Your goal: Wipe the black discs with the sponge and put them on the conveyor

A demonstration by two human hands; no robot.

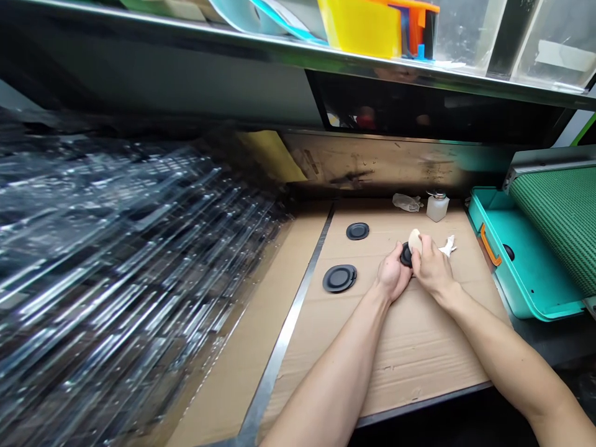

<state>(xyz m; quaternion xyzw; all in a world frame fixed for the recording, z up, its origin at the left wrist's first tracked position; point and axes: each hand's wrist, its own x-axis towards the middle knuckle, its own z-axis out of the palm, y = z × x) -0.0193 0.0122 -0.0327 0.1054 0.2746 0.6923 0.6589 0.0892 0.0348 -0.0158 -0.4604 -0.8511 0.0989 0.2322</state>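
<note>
A stainless steel shelf (288, 48) runs overhead, above a scuffed metal back panel (372, 162). Cardboard sheeting (419, 366) covers the workbench, with a stack of clear plastic sheets (125, 261) to its left and a teal tray (521, 261) beside a green mesh belt (563, 217) to its right.

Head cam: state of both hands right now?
Left hand: closed, holding a black round disc.
Right hand: closed, holding a pale pad against the disc.

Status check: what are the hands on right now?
Left hand gripping black round disc. Right hand holding pale wad against it. Two more discs on cardboard.
</note>
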